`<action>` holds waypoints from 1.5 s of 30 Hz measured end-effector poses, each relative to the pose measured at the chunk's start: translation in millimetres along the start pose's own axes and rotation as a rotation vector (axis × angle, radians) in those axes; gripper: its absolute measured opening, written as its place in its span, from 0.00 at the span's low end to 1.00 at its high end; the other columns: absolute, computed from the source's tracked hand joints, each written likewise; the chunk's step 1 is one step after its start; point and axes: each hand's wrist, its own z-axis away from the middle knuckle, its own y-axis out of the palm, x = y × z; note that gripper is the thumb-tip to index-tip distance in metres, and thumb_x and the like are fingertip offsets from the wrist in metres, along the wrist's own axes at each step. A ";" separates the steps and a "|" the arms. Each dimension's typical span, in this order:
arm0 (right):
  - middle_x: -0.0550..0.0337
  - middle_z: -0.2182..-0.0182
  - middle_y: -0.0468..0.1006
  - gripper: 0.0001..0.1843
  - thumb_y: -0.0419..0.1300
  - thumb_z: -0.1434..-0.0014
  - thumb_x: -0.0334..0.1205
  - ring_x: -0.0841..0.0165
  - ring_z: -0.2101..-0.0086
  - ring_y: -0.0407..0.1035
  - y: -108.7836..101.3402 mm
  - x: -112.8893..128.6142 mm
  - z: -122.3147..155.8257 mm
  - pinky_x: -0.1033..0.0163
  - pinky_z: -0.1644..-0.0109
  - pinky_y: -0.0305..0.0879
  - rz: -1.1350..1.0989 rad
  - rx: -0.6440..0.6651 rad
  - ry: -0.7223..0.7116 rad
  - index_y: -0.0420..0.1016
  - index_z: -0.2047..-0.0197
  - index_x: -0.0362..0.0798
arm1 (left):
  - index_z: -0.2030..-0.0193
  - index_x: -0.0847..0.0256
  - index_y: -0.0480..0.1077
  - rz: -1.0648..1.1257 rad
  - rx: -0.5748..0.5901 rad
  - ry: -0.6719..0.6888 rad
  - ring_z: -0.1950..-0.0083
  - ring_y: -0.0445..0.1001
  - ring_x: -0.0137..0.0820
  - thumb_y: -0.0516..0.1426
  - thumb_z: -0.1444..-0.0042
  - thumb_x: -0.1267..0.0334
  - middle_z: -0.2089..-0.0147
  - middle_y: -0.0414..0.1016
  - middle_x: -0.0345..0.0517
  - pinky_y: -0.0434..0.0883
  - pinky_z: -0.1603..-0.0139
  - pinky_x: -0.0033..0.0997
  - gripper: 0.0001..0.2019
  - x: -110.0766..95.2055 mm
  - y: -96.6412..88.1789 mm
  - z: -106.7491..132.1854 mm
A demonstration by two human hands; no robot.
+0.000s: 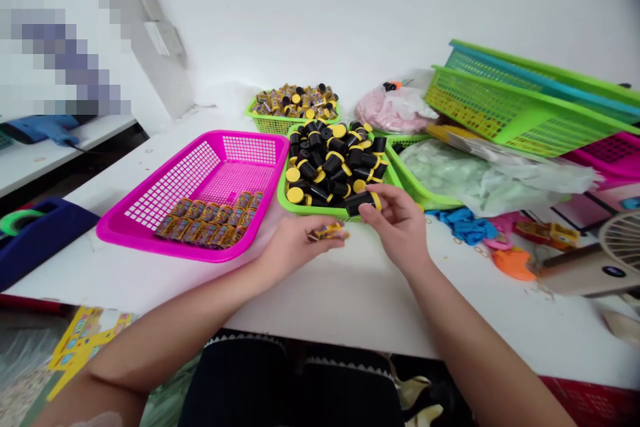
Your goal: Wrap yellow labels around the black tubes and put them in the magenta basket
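My right hand (395,220) pinches a small black canister with a yellow cap (361,203) at the front rim of a green basket (293,203). That basket is heaped with similar black canisters (335,160). Between the fingers of my left hand (300,240) is a small yellow printed cardboard sleeve (329,232), slightly blurred and partly covered by the fingers. To the left of that hand stands a pink basket (225,255). Rows of printed, wrapped canisters (210,223) lie together in its near end.
Behind, another green basket (275,124) holds a pile of printed canisters. On the right are stacked green baskets (500,107), bags of pale balloons (450,163), loose blue balloons (463,224) and a small fan (590,260). A blue tape dispenser (45,237) stands far left.
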 end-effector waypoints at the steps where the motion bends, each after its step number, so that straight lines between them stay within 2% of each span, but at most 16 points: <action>1: 0.62 0.65 0.78 0.16 0.69 0.46 0.49 0.73 0.74 0.69 0.2 0.2 0.5 0.64 0.72 0.71 -0.017 0.011 0.024 0.74 0.56 0.55 | 0.46 0.60 0.74 0.028 -0.011 -0.029 0.70 0.77 0.29 0.62 0.42 0.56 0.66 0.81 0.43 0.73 0.71 0.25 0.18 5.2 0.2 0.1; 5: 0.64 0.71 0.76 0.16 0.69 0.46 0.53 0.73 0.78 0.67 0.8 2.5 1.5 0.65 0.75 0.68 -0.029 0.070 0.120 0.76 0.58 0.55 | 0.32 0.58 0.58 0.062 0.010 0.036 0.70 0.76 0.28 0.58 0.37 0.58 0.66 0.80 0.41 0.71 0.69 0.25 0.28 19.8 -2.7 3.2; 8: 0.65 0.74 0.74 0.17 0.68 0.46 0.54 0.73 0.78 0.67 2.6 5.5 1.4 0.64 0.75 0.69 -0.013 0.112 0.166 0.77 0.58 0.54 | 0.29 0.60 0.49 -0.005 0.060 0.081 0.73 0.73 0.26 0.56 0.37 0.64 0.69 0.78 0.38 0.68 0.70 0.24 0.32 20.7 -4.5 5.1; 11: 0.67 0.76 0.72 0.16 0.68 0.45 0.52 0.74 0.78 0.66 4.1 7.7 0.9 0.65 0.76 0.68 -0.018 0.177 0.177 0.77 0.58 0.53 | 0.27 0.60 0.44 -0.008 0.052 0.091 0.73 0.74 0.26 0.55 0.39 0.69 0.67 0.79 0.39 0.69 0.70 0.24 0.35 19.7 -5.4 6.5; 16: 0.67 0.78 0.72 0.14 0.70 0.46 0.48 0.74 0.78 0.66 2.5 4.4 0.4 0.66 0.76 0.67 0.040 0.249 0.156 0.78 0.59 0.52 | 0.26 0.55 0.40 0.075 0.009 0.091 0.71 0.76 0.28 0.55 0.38 0.67 0.61 0.81 0.44 0.73 0.68 0.26 0.38 23.3 -7.5 7.5; 18: 0.64 0.74 0.75 0.16 0.72 0.49 0.47 0.72 0.74 0.69 1.9 0.6 1.3 0.65 0.72 0.71 0.084 0.264 0.123 0.78 0.59 0.52 | 0.26 0.55 0.39 0.127 0.010 0.095 0.68 0.77 0.28 0.57 0.38 0.66 0.59 0.82 0.46 0.73 0.68 0.26 0.39 23.1 -6.8 7.5; 21: 0.57 0.62 0.78 0.19 0.74 0.53 0.47 0.68 0.66 0.74 2.7 -4.8 4.7 0.62 0.65 0.76 0.093 0.275 0.031 0.79 0.59 0.51 | 0.27 0.55 0.35 0.264 0.001 0.117 0.66 0.78 0.29 0.62 0.41 0.64 0.59 0.81 0.48 0.73 0.67 0.25 0.45 18.5 -3.3 7.4; 25: 0.54 0.54 0.77 0.11 0.68 0.43 0.43 0.67 0.58 0.76 4.6 -4.1 8.9 0.62 0.61 0.78 0.088 0.354 -0.038 0.81 0.56 0.53 | 0.29 0.53 0.35 0.405 -0.026 0.144 0.67 0.77 0.26 0.65 0.45 0.66 0.60 0.79 0.44 0.73 0.63 0.26 0.47 10.8 -0.1 7.6; 29: 0.54 0.53 0.80 0.13 0.63 0.38 0.43 0.65 0.54 0.76 3.8 1.0 8.7 0.58 0.53 0.77 0.039 0.467 0.004 0.78 0.50 0.55 | 0.30 0.51 0.34 0.542 0.081 0.105 0.69 0.77 0.25 0.65 0.45 0.65 0.66 0.78 0.37 0.72 0.65 0.25 0.48 8.3 -2.5 8.6; 32: 0.54 0.51 0.81 0.09 0.60 0.35 0.48 0.65 0.53 0.76 3.5 0.0 11.7 0.55 0.52 0.76 -0.122 0.540 0.100 0.72 0.55 0.55 | 0.30 0.48 0.32 0.699 0.202 0.064 0.68 0.80 0.29 0.66 0.44 0.62 0.67 0.79 0.37 0.74 0.65 0.28 0.49 8.4 -4.5 10.5; 35: 0.52 0.42 0.75 0.11 0.54 0.33 0.52 0.64 0.50 0.74 3.4 -4.4 17.8 0.55 0.56 0.77 -0.201 0.614 0.182 0.61 0.60 0.55 | 0.30 0.47 0.32 0.812 0.236 0.039 0.63 0.83 0.35 0.67 0.45 0.58 0.64 0.81 0.39 0.77 0.61 0.35 0.50 9.9 -4.0 13.1; 37: 0.51 0.39 0.71 0.13 0.52 0.32 0.55 0.63 0.43 0.70 2.4 -6.1 20.3 0.53 0.52 0.75 -0.158 0.655 0.131 0.58 0.56 0.56 | 0.31 0.47 0.33 0.869 0.223 0.019 0.63 0.83 0.36 0.67 0.45 0.57 0.64 0.81 0.39 0.78 0.61 0.37 0.49 11.5 -2.2 14.2; 39: 0.51 0.39 0.70 0.17 0.52 0.33 0.58 0.62 0.37 0.61 1.5 -5.1 20.5 0.48 0.42 0.69 -0.005 0.675 -0.020 0.59 0.48 0.58 | 0.31 0.47 0.35 0.890 0.186 -0.013 0.64 0.83 0.35 0.68 0.47 0.58 0.64 0.81 0.38 0.77 0.61 0.36 0.49 12.7 0.0 13.9; 41: 0.50 0.40 0.69 0.28 0.59 0.38 0.59 0.59 0.34 0.57 2.9 -2.0 19.7 0.45 0.35 0.60 0.194 0.648 -0.201 0.58 0.41 0.57 | 0.32 0.47 0.37 0.881 0.133 -0.043 0.64 0.82 0.32 0.70 0.50 0.60 0.64 0.80 0.36 0.77 0.61 0.34 0.51 13.0 1.9 12.7; 43: 0.49 0.42 0.70 0.33 0.65 0.42 0.51 0.57 0.38 0.61 7.9 1.2 20.0 0.44 0.34 0.59 0.381 0.580 -0.355 0.59 0.38 0.56 | 0.34 0.47 0.38 0.871 0.075 -0.061 0.66 0.80 0.28 0.71 0.53 0.62 0.63 0.78 0.35 0.76 0.60 0.32 0.51 11.9 3.0 11.4; 45: 0.49 0.46 0.72 0.32 0.66 0.44 0.40 0.57 0.43 0.66 15.8 2.6 22.4 0.45 0.39 0.64 0.498 0.488 -0.448 0.60 0.39 0.54 | 0.35 0.48 0.40 0.859 0.037 -0.068 0.68 0.77 0.24 0.71 0.53 0.63 0.62 0.76 0.33 0.74 0.61 0.29 0.50 10.1 3.6 11.4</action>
